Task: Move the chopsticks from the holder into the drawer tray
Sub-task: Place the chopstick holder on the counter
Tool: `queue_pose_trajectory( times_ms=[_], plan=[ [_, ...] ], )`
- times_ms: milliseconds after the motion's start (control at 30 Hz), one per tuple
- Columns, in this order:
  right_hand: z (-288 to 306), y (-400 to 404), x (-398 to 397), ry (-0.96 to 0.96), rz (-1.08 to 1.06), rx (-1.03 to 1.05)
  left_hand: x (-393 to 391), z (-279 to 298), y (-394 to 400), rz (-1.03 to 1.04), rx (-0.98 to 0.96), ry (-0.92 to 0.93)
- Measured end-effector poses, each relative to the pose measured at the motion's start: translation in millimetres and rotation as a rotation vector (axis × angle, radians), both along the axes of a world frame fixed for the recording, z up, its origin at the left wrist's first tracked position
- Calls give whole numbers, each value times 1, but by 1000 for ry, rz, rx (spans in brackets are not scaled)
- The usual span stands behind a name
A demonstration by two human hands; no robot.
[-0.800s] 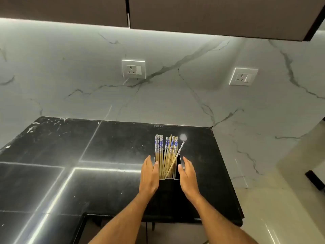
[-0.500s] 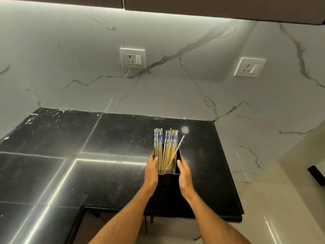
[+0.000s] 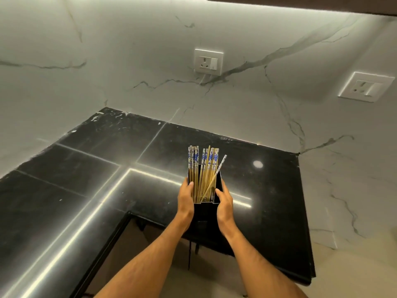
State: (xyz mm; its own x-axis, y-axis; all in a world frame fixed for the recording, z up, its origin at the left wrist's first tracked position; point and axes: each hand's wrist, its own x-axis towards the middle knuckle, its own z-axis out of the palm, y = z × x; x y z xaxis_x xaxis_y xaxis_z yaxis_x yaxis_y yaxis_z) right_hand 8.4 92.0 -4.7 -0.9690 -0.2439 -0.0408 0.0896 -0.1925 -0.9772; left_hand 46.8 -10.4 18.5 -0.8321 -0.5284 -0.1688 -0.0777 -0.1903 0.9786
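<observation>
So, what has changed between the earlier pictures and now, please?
Both hands closed in on the black holder. Earlier they hovered open beside it; now the left hand and the right hand grip its two sides, thumbs at the rim. The chopsticks stayed inside, one leaning right as before. The holder seems to stand at the same spot on the black counter.

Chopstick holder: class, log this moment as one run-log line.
step: grasp holder | left hand: grips holder's left side | right hand: grips right side | chopstick holder: on black countertop | chopsticks: inside
</observation>
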Motion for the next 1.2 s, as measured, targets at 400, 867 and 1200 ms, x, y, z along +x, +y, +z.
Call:
queue_pose_trajectory(
  times_ms=[400,867,1200],
  plan=[
    [27,-102,137,135,332,-93,169,30,-84,317,-3,77],
    [49,-184,445,181,807,-85,505,41,-141,739,-29,43],
    [51,-233,610,122,1165,-100,687,42,-152,1111,-16,20]
  ],
)
